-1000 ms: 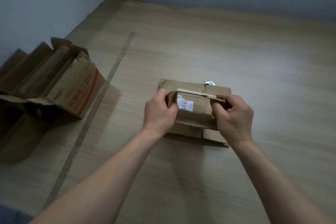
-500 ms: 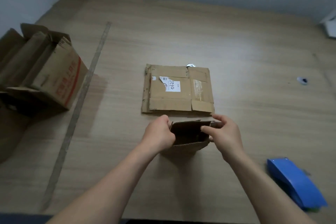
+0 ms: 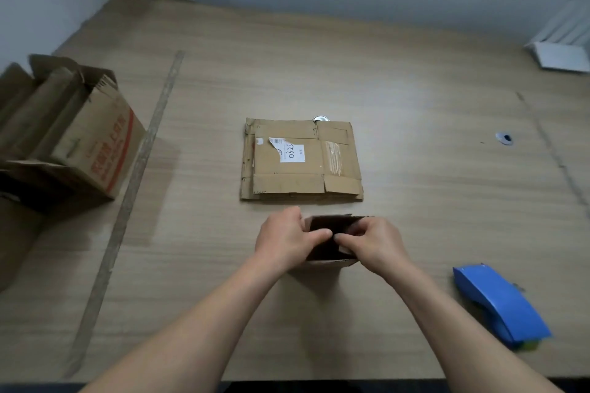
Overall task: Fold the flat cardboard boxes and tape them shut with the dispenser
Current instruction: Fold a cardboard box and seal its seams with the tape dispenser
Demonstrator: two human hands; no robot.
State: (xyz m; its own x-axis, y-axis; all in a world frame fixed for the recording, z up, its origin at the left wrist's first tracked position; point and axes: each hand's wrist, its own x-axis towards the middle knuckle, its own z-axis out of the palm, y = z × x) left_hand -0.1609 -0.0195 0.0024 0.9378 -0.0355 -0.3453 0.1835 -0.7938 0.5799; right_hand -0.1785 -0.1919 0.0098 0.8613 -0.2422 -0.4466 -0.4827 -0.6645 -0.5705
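- Cardboard box (image 3: 332,241), small and opened into a tube with its dark inside showing, is held by both hands just on the near side of the flat stack (image 3: 301,159).
- Its left wall is gripped by the left hand (image 3: 284,238), fingers curled round it; a flap on its right side is pinched between thumb and fingers of the right hand (image 3: 372,244).
- To do the step well, the walls are probably best squared first, then the short flaps folded in along their creases before the long ones, so that a level seam is left for taping.
- The blue tape dispenser (image 3: 499,305) lies to the right of the stack and nearer the person, well apart from the box but seemingly within reach.
- Open table (image 3: 415,80) is seen beyond and to the right of the stack; its near edge runs close under the forearms.
- A larger open carton (image 3: 73,137) stands far to the stack's left, clear of the work.
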